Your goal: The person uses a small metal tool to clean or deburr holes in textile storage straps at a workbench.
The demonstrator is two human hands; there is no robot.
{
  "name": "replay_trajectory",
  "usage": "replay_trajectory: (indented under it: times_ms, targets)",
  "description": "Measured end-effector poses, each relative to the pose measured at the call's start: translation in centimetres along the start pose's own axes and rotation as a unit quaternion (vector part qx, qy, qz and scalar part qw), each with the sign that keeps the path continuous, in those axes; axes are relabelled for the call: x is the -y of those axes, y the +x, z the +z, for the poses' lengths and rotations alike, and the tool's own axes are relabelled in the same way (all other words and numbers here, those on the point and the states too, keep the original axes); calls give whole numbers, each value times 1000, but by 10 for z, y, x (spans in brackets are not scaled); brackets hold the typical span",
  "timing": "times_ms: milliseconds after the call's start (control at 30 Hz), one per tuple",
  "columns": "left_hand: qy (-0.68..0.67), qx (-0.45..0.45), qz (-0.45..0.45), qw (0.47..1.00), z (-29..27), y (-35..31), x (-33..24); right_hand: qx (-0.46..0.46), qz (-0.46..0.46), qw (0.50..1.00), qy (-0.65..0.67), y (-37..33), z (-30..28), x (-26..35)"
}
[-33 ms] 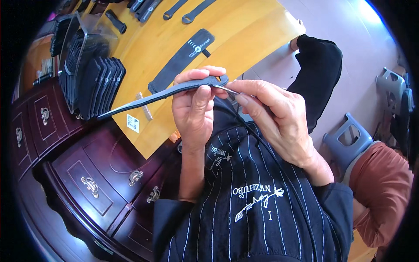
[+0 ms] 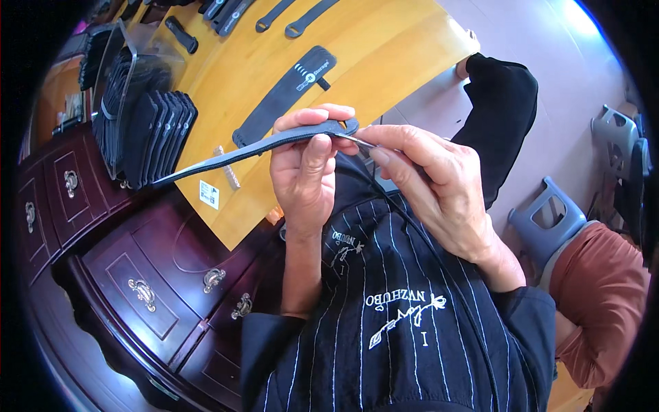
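I log: left hand (image 2: 305,175) grips long flat black tapered strap (image 2: 254,145) above yellow wooden worktop (image 2: 384,55); right hand (image 2: 439,185) pinches thin metal pin, perhaps needle (image 2: 357,140), at its looped end. Next: steady threading.

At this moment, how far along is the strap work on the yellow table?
Possibly done: a row of dark pieces stands stacked at the table's left edge. In hand: the left hand grips a long dark strap while the right hand brings a thin metal tool to its rounded end. Left: several flat straps lie loose on the table.
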State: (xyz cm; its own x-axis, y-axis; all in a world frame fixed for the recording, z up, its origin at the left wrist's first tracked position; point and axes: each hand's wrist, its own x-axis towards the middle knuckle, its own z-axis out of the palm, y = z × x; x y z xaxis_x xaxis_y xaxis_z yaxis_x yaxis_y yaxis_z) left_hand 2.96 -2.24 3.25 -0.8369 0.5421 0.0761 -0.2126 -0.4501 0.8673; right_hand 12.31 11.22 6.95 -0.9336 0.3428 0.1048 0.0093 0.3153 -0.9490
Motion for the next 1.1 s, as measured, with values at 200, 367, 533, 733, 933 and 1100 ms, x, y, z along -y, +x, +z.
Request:
replay_trajectory:
  times_ms: [200, 367, 533, 733, 933, 1100]
  targets:
    - [29, 13, 3, 999, 2, 1, 1, 19, -2, 999, -26, 3, -7, 0]
    - [84, 25, 41, 995, -1, 3, 1, 32, 3, 999, -34, 5, -8, 0]
    - [141, 24, 77, 987, -3, 2, 3, 27, -17, 998, -46, 8, -9, -4]
    - [209, 54, 147, 965, -12, 2, 7, 46, -4, 998, -41, 8, -11, -7]
    - [356, 15, 194, 914, -16, -1, 2, 99, 8, 982, -163, 14, -11, 3]
    - [478, 35, 270, 835, -25, -1, 0, 113, 24, 978, -172, 15, -7, 0]
